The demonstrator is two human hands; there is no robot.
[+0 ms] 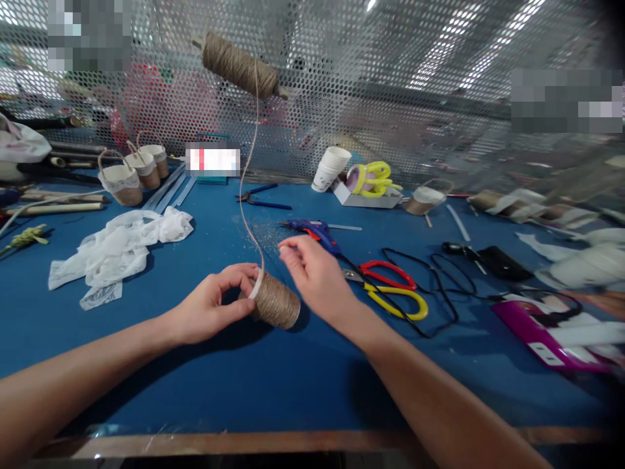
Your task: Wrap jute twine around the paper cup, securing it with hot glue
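Note:
My left hand [222, 296] grips a paper cup wrapped in brown twine [278, 301] by its white rim. The cup lies tilted on its side, just above or on the blue table. From its rim a strand of twine [248, 163] runs up to a twine spool [239, 65] hung on a rod at the mesh wall. To the right of the cup and apart from it is my right hand [317, 277], its thumb and fingers pinched together; whatever may be between them does not show. Just behind this hand lies a blue glue gun [317, 229].
Red-and-yellow-handled scissors [395, 299] and a black cord lie right; pliers [263, 198] lie behind. White lace [117, 251] and small handled baskets [122, 184] are left. Stacked paper cups [331, 168] stand at the back, a purple box [541, 335] far right beside another person's blurred hand.

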